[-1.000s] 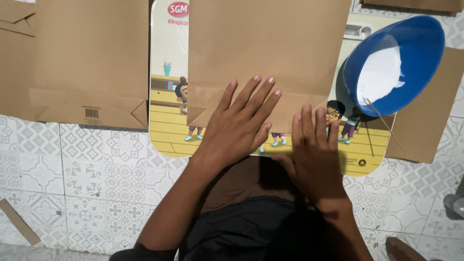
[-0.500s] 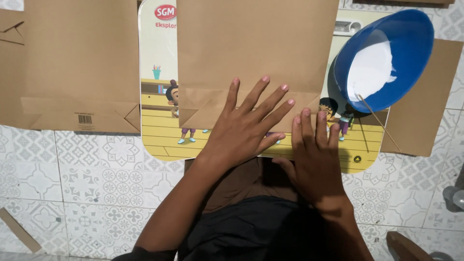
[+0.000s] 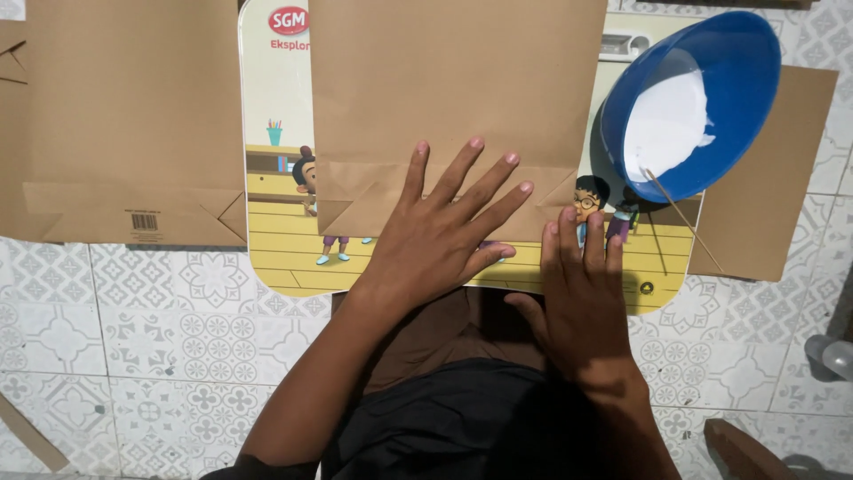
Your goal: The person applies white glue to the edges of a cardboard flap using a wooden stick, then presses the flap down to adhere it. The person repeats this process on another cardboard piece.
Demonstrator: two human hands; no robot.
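bottom flap of flat brown paper bag (image 3: 453,98) already folded, pressed under spread, flat left hand (image 3: 440,236) and right hand (image 3: 582,284); white glue in blue round plastic bowl (image 3: 689,102) waiting, upper right.

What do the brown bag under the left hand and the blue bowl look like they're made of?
The brown bag under the left hand looks like matte kraft paper: dull, fibrous tan, with sharp fold creases at its bottom. The blue bowl is probably plastic: even colour and a soft sheen on its smooth rim. It holds something white.

left hand (image 3: 444,236) slid slightly up brown paper bag (image 3: 453,98)
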